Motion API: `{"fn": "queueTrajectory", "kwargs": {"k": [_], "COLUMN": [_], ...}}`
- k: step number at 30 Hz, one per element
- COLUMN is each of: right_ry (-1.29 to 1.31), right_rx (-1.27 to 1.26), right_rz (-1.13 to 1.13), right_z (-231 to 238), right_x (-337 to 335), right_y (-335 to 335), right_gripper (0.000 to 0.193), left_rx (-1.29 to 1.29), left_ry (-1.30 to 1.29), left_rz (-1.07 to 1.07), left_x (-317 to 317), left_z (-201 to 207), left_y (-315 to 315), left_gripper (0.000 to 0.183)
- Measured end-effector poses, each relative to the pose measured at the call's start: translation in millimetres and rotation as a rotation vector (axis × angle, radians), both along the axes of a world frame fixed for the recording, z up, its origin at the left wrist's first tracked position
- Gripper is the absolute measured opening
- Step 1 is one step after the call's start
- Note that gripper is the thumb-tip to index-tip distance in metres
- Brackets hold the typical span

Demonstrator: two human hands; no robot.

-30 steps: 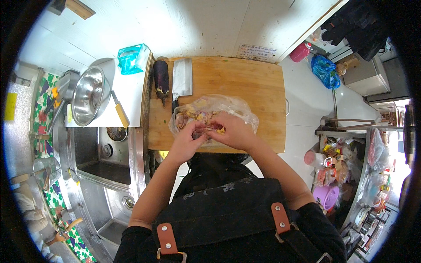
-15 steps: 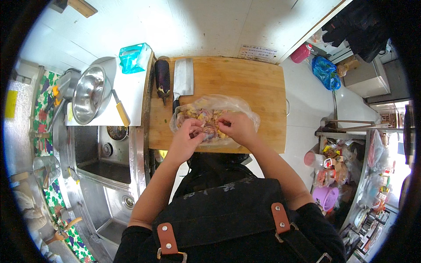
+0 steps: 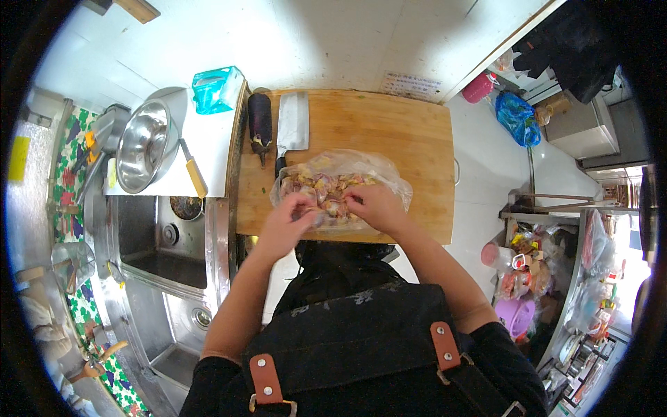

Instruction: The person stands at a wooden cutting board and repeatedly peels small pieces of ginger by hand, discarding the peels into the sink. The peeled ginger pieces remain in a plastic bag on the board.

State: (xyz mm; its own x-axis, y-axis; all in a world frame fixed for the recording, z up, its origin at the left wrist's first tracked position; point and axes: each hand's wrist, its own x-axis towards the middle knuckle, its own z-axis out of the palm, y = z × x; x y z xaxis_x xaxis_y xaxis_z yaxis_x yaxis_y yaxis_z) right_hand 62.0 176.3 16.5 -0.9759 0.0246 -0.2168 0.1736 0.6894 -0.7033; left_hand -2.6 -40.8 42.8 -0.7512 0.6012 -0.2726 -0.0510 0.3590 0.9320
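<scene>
Head view: both hands work the clear bag [image 3: 340, 184] of cut pieces on the cutting board [image 3: 389, 132]; left hand [image 3: 292, 221] pinching plastic at its near edge, right hand [image 3: 375, 207] pinching alongside, spreading the mouth; cleaver [image 3: 293, 125] and aubergine [image 3: 260, 121] lie beyond the grip.

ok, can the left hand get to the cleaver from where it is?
Probably yes. The cleaver lies bare on the board, just beyond the bag that the left hand is on, handle end toward the bag; nothing covers it.

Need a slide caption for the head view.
Both hands work a clear bag of food on a wooden cutting board.
</scene>
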Motion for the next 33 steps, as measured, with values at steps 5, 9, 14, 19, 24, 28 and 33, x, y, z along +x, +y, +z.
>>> {"fn": "queueTrajectory", "kwargs": {"k": [5, 9, 14, 19, 24, 28, 33], "right_ry": [-0.038, -0.113, -0.14, -0.114, 0.124, -0.066, -0.082], "right_rx": [0.206, 0.225, 0.395, 0.423, 0.425, 0.374, 0.415], "right_rz": [0.0, 0.11, 0.073, 0.107, 0.17, 0.048, 0.014], "right_z": [-14.6, -14.1, -6.7, -3.8, -5.7, -1.5, 6.2], "right_x": [1.3, -0.5, -6.2, -8.3, -2.9, -0.8, 0.0], "right_y": [3.5, 1.2, -0.4, 6.8, 10.5, 7.9, 1.2], "right_gripper": [0.026, 0.031, 0.028, 0.027, 0.032, 0.03, 0.019], "left_rx": [-0.062, -0.221, -0.522, -0.723, -0.924, -0.646, -0.305], "left_ry": [-0.132, -0.066, -0.08, -0.335, -0.306, 0.748, 0.723], "left_rz": [0.245, 0.57, 0.948, 0.935, 0.928, 1.065, 0.353], "left_x": [-9.1, 15.4, 70.5, 114.8, 114.3, 58.2, -1.2], "left_z": [45.7, 53.5, 3.6, -103.8, -116.0, -38.7, 0.1], "left_y": [-114.7, -241.7, -384.6, -437.3, -423.2, -324.5, -119.0], "left_gripper": [0.014, 0.014, 0.018, 0.026, 0.044, 0.023, 0.014]}}
